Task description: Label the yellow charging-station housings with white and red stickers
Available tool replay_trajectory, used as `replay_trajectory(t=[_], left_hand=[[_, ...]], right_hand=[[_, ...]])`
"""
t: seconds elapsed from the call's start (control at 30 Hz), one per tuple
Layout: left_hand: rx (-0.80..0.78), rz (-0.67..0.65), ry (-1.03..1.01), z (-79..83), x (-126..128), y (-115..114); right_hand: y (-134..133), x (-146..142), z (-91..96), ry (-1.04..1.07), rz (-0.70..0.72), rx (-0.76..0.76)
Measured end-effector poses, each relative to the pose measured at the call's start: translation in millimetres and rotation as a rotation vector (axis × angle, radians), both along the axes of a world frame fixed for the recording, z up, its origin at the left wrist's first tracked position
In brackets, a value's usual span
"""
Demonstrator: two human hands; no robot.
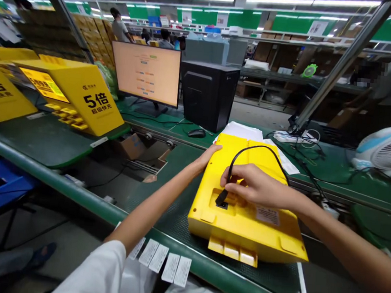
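Observation:
A yellow charging cabinet (207,202) lies in front of me with its back panel up. My left hand (209,156) is at its far left edge, thumb on top and the other fingers mostly hidden, gripping the side. Above the recessed socket, my right hand (252,183) pinches a black power cord (246,148) close to its plug. The plug (221,197) is tilted at the socket (223,205); how deep it sits in there I cannot tell. From my right hand the cord loops up and back over the cabinet to the right.
More yellow cabinets (83,95) stand on green pallets at left. Behind the work line are a monitor (147,74), a black computer tower (207,95), a mouse (196,133) and papers (241,130). A fan (390,147) and cables are at right. Labels (170,266) hang along the front rail.

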State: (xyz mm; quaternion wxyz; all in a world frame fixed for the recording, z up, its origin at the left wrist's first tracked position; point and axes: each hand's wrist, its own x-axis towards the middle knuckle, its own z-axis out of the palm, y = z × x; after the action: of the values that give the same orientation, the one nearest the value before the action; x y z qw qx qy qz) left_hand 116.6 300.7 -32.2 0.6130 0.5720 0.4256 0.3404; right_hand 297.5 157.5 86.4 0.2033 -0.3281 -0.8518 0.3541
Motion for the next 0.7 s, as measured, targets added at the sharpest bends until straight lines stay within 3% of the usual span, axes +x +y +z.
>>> replay_trajectory(t=[0.07, 0.17, 0.27, 0.33, 0.43, 0.7], left_hand=[[0.145, -0.014, 0.205, -15.8, -13.3, -3.1], [0.367, -0.016, 0.579, -44.7, -60.5, -16.1], [0.505, -0.06, 0.881, -71.6, -103.0, -33.6], [0.562, -0.098, 1.011, -84.2, -112.5, -41.6], [0.619, -0.122, 1.126, -94.2, -100.6, -46.6], [0.707, -0.117, 1.168, -102.2, -28.3, -65.0]], right_hand=[[-9.0, 1.4, -0.5, -0.097, -0.035, 0.028], [-18.2, 2.8, 0.7, -0.204, -0.072, 0.043], [-19.5, 3.7, -1.0, -0.179, -0.092, 0.054], [-17.7, 6.6, -3.1, -0.135, -0.078, 0.023], [-19.3, 16.7, -3.9, -0.131, -0.066, -0.004], [-59.7, 75.5, 4.1, -0.263, -0.214, 0.037]])
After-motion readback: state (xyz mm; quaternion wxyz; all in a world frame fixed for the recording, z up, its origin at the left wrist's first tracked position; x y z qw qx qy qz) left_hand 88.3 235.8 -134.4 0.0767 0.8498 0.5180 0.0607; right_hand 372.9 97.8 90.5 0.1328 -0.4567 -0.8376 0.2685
